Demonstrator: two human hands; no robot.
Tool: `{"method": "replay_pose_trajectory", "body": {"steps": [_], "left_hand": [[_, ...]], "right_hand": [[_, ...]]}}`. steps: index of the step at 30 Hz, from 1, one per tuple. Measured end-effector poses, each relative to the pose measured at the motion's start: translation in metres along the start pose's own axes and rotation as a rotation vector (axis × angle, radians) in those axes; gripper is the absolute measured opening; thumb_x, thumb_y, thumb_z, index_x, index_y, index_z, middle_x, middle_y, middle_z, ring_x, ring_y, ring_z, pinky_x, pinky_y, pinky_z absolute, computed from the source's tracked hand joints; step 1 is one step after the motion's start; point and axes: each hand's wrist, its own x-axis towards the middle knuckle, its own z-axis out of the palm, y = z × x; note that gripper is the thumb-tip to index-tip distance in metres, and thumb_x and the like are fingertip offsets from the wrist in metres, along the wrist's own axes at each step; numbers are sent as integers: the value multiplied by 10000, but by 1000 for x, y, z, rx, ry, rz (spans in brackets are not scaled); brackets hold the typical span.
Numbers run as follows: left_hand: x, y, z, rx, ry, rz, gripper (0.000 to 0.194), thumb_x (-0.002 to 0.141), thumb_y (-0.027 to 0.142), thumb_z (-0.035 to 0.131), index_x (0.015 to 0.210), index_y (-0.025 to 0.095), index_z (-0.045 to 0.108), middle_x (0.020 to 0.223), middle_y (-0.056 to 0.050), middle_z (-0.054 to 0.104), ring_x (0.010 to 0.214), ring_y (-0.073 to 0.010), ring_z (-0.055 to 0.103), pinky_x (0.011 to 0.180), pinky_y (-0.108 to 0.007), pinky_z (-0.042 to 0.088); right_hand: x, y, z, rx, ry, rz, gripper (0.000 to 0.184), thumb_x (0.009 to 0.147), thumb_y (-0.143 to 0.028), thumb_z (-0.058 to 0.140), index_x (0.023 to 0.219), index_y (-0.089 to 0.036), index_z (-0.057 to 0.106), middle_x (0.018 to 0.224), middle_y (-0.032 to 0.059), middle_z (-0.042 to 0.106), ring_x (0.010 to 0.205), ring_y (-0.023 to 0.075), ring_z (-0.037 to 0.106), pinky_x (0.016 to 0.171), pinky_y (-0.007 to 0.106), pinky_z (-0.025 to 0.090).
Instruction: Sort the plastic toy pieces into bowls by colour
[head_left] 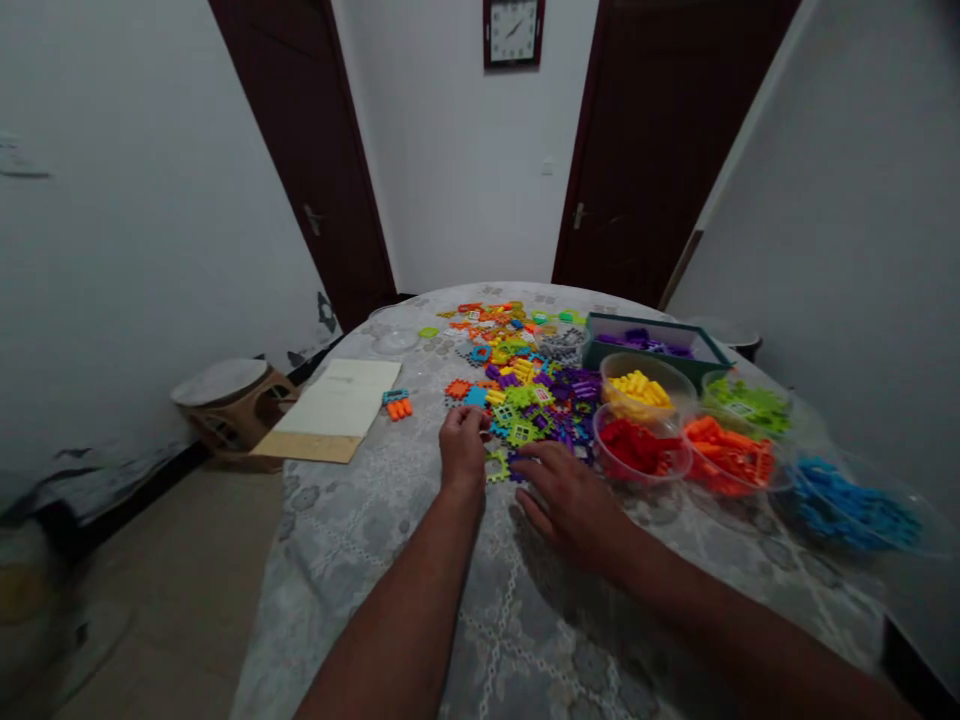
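Observation:
My left hand [462,447] is at the near left edge of a heap of plastic building pieces [523,405], its fingers curled together. Whatever they may hold is too small or hidden to name. With fingers apart, my right hand [564,492] reaches over the near right edge of the heap, beside purple pieces. A lime-green gear-shaped piece [496,466] lies on the table between both hands. The heap mixes green, purple, yellow, orange and blue pieces, some with window-like grids.
Clear tubs to the right hold yellow [640,389], red [642,447], orange [727,452], green [748,404] and blue pieces [855,505]. Behind them stands a dark green box [656,345] with purple pieces. Paper [349,400] and a small orange-and-blue cluster [398,405] lie left on the patterned tablecloth.

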Motion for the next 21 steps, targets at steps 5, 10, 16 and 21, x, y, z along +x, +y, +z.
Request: {"method": "replay_pose_trajectory", "body": {"steps": [5,10,16,21], "left_hand": [[18,3,-20,133,164,108,207,838,334,665,1019,238,637,1041,-47,687,1016,-227,660,896,-348,529],[42,14,-46,528,313,162,466,876,260,662,1329,256,551,1427,-146,565,1395,-314,499,1166,-464,376],[84,17,-64,995,337,211,671,882,287,700,1505,166,480,1585,-277,385,1473,-415,403,1190,-516,313],[105,1,-68,1353,216,288,668,911,340,691,1515,109,521,1523,-315,472,1441,-473,411,1174,-588,317]], "right_hand": [[-2,2,47,-22,48,-49,349,962,-158,619,1304,-186,687,1450,169,629,1427,351,519,1184,577,472],[-15,8,57,33,68,-89,319,967,-129,587,1253,-196,710,1408,152,669,1447,343,514,1175,581,482],[-14,9,67,75,34,-52,348,918,-108,615,1242,-192,711,1402,152,671,1447,364,507,1179,598,466],[-10,11,66,99,29,-8,324,908,-97,621,1194,-216,716,1393,131,675,1434,354,514,1193,599,447]]}}
